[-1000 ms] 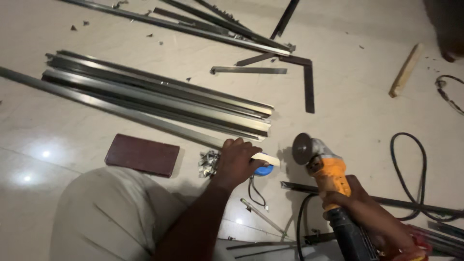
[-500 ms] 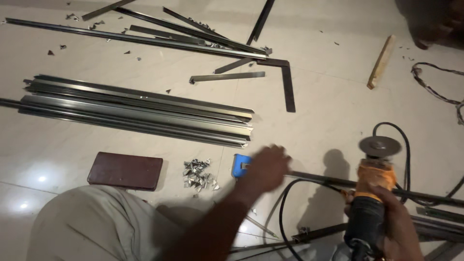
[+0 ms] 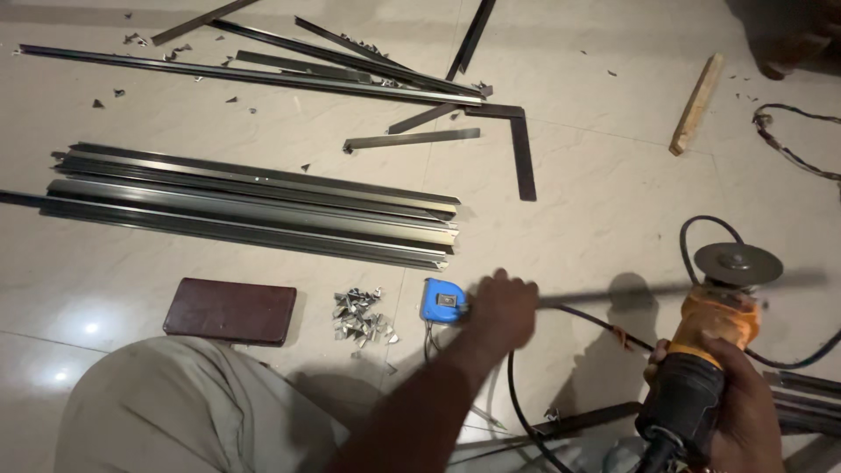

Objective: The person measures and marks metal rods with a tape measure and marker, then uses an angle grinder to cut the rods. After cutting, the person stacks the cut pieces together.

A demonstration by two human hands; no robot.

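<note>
Angle grinder (image 3: 711, 350), orange body with a black grip, sits in the right hand (image 3: 745, 403), fingers wrapped tight around the grip, disc (image 3: 738, 262) up and facing away from the person. Versus a second ago the grinder has swung from mid-frame out to the right edge and sits further from the left hand (image 3: 501, 308). Left hand has shifted right too, off the spot beside the pile of small metal clips (image 3: 359, 315), and now closes on the near end of a thin metal rod (image 3: 666, 289), which is motion-blurred and runs right, passing just under the disc. Judging from that, the rod is being pulled or lined up against the disc, so cutting looks about to start rather than underway; no sparks show. Blue tape measure (image 3: 442, 300) lies on the floor (image 3: 596, 201) touching the left hand's knuckle side. Brown flat case (image 3: 229, 311) lies left of the clips. Bundle of long metal channels (image 3: 254, 206) lies further out, well apart from both hands. Black power cord (image 3: 526, 412) loops under the left forearm toward the grinder.
</note>
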